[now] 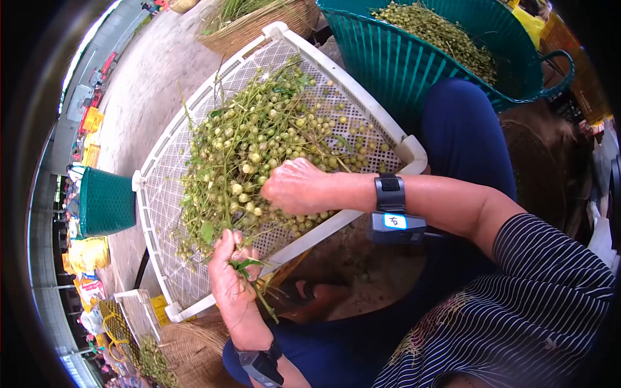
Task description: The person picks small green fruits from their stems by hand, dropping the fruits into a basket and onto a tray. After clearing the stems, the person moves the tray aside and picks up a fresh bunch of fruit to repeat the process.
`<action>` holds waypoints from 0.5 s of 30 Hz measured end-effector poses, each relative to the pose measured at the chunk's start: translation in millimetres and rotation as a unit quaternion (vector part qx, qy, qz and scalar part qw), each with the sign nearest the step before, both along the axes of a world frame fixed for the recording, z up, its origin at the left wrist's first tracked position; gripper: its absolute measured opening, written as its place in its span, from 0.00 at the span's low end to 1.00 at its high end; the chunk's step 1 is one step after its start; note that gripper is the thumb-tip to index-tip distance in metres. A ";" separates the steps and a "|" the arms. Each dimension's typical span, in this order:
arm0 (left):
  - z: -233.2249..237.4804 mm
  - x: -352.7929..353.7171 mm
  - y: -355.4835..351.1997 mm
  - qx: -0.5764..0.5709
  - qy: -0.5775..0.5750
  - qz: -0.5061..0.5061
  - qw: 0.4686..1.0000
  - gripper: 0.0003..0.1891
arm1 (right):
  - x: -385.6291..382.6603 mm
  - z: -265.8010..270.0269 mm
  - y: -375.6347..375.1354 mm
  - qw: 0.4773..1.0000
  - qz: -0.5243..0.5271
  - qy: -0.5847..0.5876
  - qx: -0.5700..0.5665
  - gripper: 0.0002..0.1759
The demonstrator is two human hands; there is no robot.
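**A:** Fig. 1: how far along?

**B:** I see the left hand (pixel 234 279) closed on a leafy green sprig (pixel 248 266) at the near edge of the white perforated plastic tray (pixel 162 213). Most of the small green berries on stems (pixel 252 142) heaped on the tray look unstripped.

**A:** Right hand?

**B:** The right hand (pixel 294 187) lies palm down on that heap, and I cannot tell its grip. A grey concrete floor (pixel 149 84) lies beyond the tray, with a teal plastic basket (pixel 401 61) beside it.

The right hand (pixel 294 187) is resting knuckles-up on the pile of green berries on stems (pixel 252 142) near the lower edge of the white mesh tray (pixel 162 194), its fingertips hidden. The left hand (pixel 229 278) is pinching a leafy sprig (pixel 249 268) at that same edge. A teal basket (pixel 388 58) is standing just beyond the tray's upper right edge and holding more berries.
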State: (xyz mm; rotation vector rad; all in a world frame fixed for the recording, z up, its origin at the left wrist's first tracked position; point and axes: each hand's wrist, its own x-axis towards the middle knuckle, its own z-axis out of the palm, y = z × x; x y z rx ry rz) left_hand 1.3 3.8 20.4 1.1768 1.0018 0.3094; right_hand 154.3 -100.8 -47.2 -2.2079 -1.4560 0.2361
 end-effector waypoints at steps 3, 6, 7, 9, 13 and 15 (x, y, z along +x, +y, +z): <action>0.3 -3.5 7.7 0.013 -0.013 0.023 1.000 0.13 | 14.8 3.5 -11.2 0.997 0.008 0.077 -0.008 0.13; 6.3 -5.7 4.8 0.019 -0.005 0.030 0.999 0.12 | 17.3 13.7 -10.1 0.987 0.030 0.158 -0.013 0.16; 6.1 -6.7 6.1 -0.001 -0.005 0.019 1.000 0.12 | 13.2 20.7 -9.3 0.975 0.052 0.208 0.053 0.17; 7.1 -7.2 5.3 -0.018 -0.007 0.008 1.000 0.12 | 0.5 27.6 -6.9 0.957 0.045 0.251 0.138 0.19; 0.2 -9.0 1.0 0.008 -0.016 -0.030 0.999 0.12 | -18.6 31.1 -5.5 0.933 0.004 0.282 0.225 0.19; -5.8 -8.8 1.6 0.004 -0.014 -0.045 0.999 0.11 | -22.4 27.7 -4.5 0.943 -0.009 0.259 0.208 0.18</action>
